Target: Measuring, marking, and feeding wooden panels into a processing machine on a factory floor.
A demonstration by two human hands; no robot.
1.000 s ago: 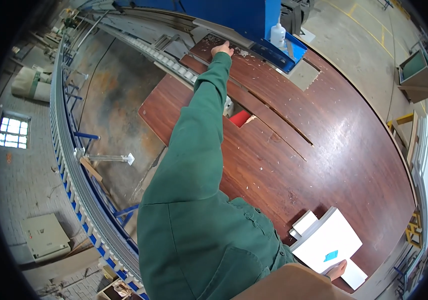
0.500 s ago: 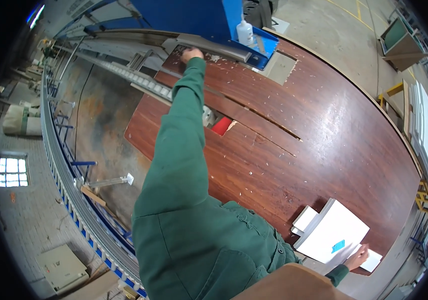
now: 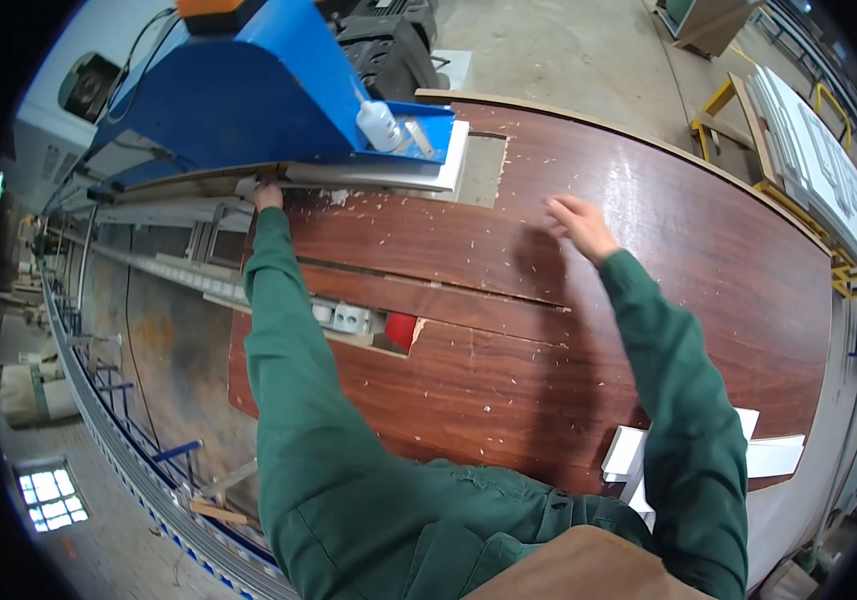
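Left hand (image 3: 268,195) far left beside the blue machine (image 3: 239,105), can't tell its grip; right hand (image 3: 585,228) hovers above the counter (image 3: 709,300), fingers loosely parted, empty; white boards (image 3: 774,457) near right.

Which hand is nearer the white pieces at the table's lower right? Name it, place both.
Right. The right hand is over the table, beyond the white pieces; the left hand is farther away, at the table's far left, by the blue machine.

Pale glare on the brown tabletop (image 3: 739,270), a soft shadow across it, bright window (image 3: 51,498), bent edges, black corners.
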